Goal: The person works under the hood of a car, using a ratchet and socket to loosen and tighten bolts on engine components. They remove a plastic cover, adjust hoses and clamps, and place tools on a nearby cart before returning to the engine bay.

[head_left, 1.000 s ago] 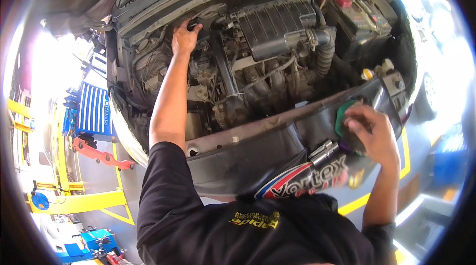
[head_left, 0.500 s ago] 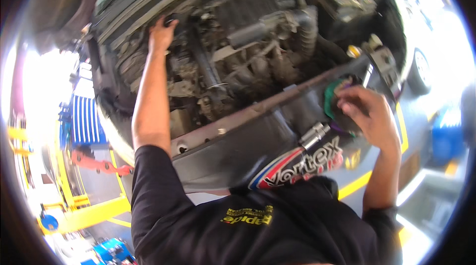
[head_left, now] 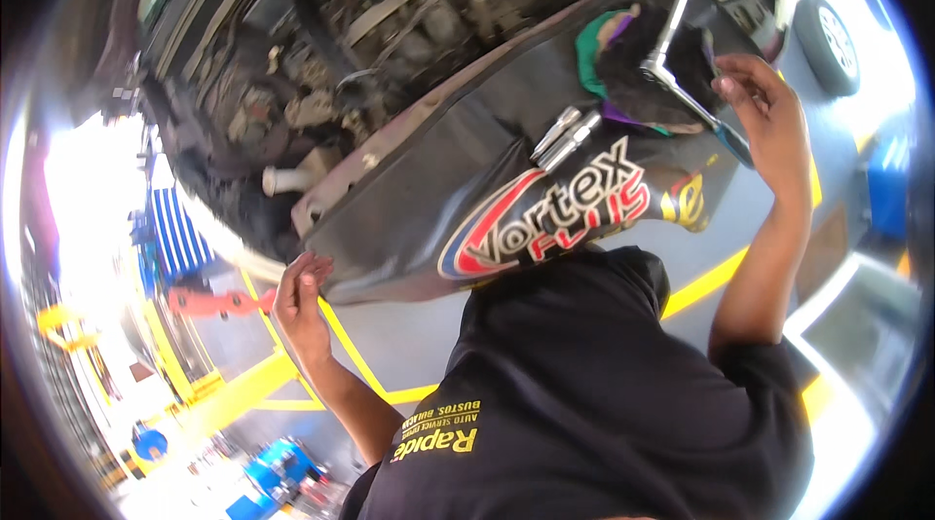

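My left hand [head_left: 304,306] is at the left end of a dark fender cover [head_left: 409,228], fingers loosely bent and apart, with nothing seen in it. My right hand [head_left: 769,121] hovers beside a ratchet [head_left: 687,96] with a dark blue handle, fingers slightly curled and apart. A chrome extension [head_left: 672,23] angles up from the ratchet's head. Both lie on a crumpled dark rag [head_left: 628,67] with green and purple edges. Left of the rag, two long chrome sockets [head_left: 567,138] rest side by side on the cover.
Beyond the cover is an open engine bay [head_left: 390,33] with hoses and metal parts. A red lift arm [head_left: 219,303] and a yellow beam [head_left: 234,393] stand low at the left. Blue equipment [head_left: 278,471] is at lower left; a car wheel [head_left: 828,43] is at right.
My left hand has come out of the engine bay, away from a black part, to the cover's left end. My right hand has moved off the rag, exposing the ratchet. The view has shifted.
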Demonstrator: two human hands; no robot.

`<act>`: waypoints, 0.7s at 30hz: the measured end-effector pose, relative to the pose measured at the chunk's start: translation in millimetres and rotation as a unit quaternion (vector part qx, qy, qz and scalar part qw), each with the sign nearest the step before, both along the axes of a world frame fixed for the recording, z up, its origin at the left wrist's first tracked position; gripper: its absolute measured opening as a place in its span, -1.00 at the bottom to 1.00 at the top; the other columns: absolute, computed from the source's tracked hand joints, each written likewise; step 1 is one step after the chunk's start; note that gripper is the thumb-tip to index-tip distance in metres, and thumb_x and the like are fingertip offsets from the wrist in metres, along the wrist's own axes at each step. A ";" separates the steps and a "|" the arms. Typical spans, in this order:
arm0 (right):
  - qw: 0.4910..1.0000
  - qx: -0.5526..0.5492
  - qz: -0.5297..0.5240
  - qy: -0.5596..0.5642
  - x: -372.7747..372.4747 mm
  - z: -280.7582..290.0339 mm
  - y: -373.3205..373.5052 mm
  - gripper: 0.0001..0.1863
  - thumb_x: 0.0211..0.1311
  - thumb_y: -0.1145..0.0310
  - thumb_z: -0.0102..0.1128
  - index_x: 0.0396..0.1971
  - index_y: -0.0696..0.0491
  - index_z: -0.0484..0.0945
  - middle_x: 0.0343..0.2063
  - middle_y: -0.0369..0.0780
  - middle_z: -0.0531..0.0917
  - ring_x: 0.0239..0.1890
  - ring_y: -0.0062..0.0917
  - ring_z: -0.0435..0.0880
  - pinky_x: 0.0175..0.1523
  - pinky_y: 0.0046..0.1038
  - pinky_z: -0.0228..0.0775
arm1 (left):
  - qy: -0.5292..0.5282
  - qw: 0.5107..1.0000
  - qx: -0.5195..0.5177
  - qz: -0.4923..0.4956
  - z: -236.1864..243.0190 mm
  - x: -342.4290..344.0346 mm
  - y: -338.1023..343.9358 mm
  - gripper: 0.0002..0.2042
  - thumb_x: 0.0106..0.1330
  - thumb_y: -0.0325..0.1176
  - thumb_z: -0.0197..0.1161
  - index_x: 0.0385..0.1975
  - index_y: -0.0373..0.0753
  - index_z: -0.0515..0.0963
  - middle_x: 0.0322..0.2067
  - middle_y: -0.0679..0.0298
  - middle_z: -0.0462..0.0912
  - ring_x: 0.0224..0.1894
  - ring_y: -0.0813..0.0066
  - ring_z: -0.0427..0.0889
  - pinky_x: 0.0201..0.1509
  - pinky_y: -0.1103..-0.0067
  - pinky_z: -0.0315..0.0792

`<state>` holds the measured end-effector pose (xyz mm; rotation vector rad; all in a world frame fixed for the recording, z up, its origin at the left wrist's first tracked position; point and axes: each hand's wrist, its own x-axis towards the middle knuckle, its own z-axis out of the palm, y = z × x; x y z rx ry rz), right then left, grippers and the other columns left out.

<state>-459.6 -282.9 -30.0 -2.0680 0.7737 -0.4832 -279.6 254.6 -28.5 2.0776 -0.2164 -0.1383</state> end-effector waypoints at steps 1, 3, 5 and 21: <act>1.000 0.005 0.027 -0.014 8.0 0.1 6.6 -0.75 0.39 0.38 0.26 0.01 0.10 0.64 -0.27 -0.29 0.73 -0.23 -0.65 0.65 -0.06 -0.52 0.46 | -0.001 1.000 -0.001 0.009 -0.8 -16.1 1.8 -0.65 0.53 -0.28 0.18 0.11 -0.46 0.54 -0.14 0.04 0.72 -0.02 0.31 0.70 0.20 0.43 0.52; 0.997 -0.020 0.076 -0.023 25.6 2.8 25.1 -0.74 0.38 0.39 0.27 0.01 0.09 0.64 -0.27 -0.28 0.73 -0.24 -0.66 0.64 -0.06 -0.53 0.45 | 0.003 1.000 0.026 0.007 3.3 -40.4 0.2 -0.65 0.51 -0.30 0.20 0.12 -0.46 0.53 -0.13 0.05 0.73 -0.01 0.34 0.70 0.21 0.47 0.50; 0.993 -0.021 0.118 -0.009 40.2 8.9 50.0 -0.71 0.33 0.44 0.28 0.03 0.05 0.63 -0.28 -0.24 0.74 -0.20 -0.55 0.68 -0.03 -0.46 0.47 | 0.020 0.999 0.042 -0.001 12.4 -55.2 -9.3 -0.64 0.49 -0.33 0.23 0.13 -0.47 0.52 -0.11 0.06 0.73 0.02 0.37 0.69 0.21 0.51 0.49; 0.838 -0.414 0.328 0.140 82.4 -42.7 135.1 -0.69 0.22 0.39 0.24 -0.11 0.19 0.43 -0.05 -0.09 0.47 0.03 -0.14 0.58 0.06 -0.17 0.55 | 0.128 0.945 -0.238 -0.184 -26.6 -107.7 33.0 -0.73 0.50 -0.42 0.19 0.05 -0.49 0.56 -0.13 0.07 0.74 -0.02 0.35 0.71 0.16 0.51 0.53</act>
